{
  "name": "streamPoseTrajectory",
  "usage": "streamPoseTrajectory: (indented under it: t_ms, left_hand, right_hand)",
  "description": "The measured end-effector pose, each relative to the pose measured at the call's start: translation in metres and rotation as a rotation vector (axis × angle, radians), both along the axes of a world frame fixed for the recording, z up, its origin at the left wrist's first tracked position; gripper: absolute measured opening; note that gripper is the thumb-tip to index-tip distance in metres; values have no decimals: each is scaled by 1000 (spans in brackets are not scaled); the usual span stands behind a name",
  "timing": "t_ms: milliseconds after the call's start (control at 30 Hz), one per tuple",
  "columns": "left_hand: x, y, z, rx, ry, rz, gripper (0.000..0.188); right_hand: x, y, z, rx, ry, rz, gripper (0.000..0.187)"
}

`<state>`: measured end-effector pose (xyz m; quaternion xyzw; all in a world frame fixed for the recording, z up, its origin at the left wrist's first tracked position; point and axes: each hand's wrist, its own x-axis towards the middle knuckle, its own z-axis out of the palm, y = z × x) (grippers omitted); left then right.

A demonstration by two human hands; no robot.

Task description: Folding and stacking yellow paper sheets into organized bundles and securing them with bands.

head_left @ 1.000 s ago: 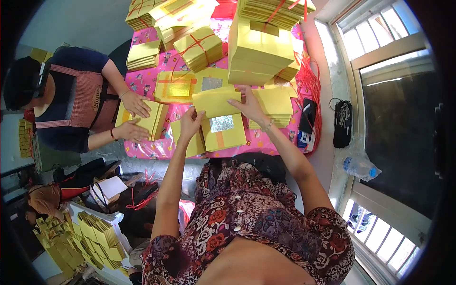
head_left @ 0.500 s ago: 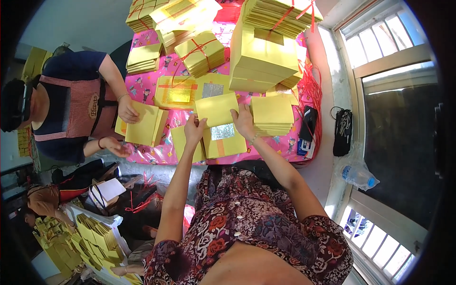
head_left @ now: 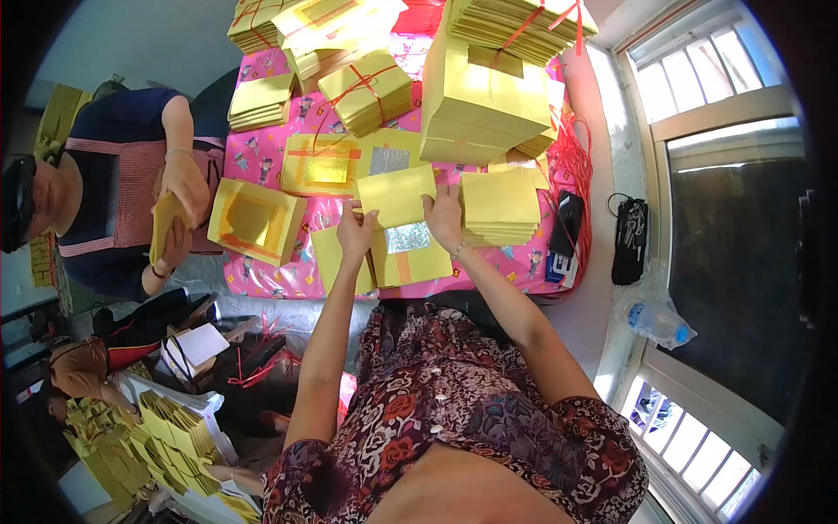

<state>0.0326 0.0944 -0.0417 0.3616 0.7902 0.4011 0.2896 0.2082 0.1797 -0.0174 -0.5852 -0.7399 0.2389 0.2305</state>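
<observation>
Between my hands lies a folded piece of yellow paper (head_left: 395, 196), flat and level over the stacks. My left hand (head_left: 356, 231) pinches its lower left corner. My right hand (head_left: 443, 220) grips its right edge, thumb on top, with the fingers running up beside it. Beneath it is a yellow paper stack with a silver foil patch (head_left: 408, 237) and an orange band. A neat stack of yellow paper (head_left: 500, 199) stands just right of my right hand. Beyond the paper lies a sheet with a gold foil square (head_left: 330, 166).
A pink patterned cloth (head_left: 271, 278) covers the table. Tied bundles (head_left: 367, 92) and a tall paper block (head_left: 484, 109) stand farther back. Red ties (head_left: 572, 157) and a phone (head_left: 567, 218) are at the right. At the left, a co-worker's hands (head_left: 181, 196) hold yellow paper beside another stack (head_left: 253, 223).
The co-worker has lifted yellow paper off the left stack toward the body, uncovering a gold square with an orange border. My hands and the folded paper have barely moved.
</observation>
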Motion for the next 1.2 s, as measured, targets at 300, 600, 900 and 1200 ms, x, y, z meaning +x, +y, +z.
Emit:
streamPoseTrajectory:
  t_ms: [300,600,900,1200]
  left_hand:
    - [0,4,-2,-59,23,11,36]
    - [1,6,2,-121,51,18,40]
    - [14,9,12,-22,372,80,43]
    - [23,18,8,16,384,-292,29]
  right_hand:
    - [-2,5,-3,-70,-35,-9,34]
    - [-2,5,-2,-113,-39,-5,35]
    - [-3,8,-1,-124,-88,-10,38]
    - [-7,12,-4,-131,-79,-14,40]
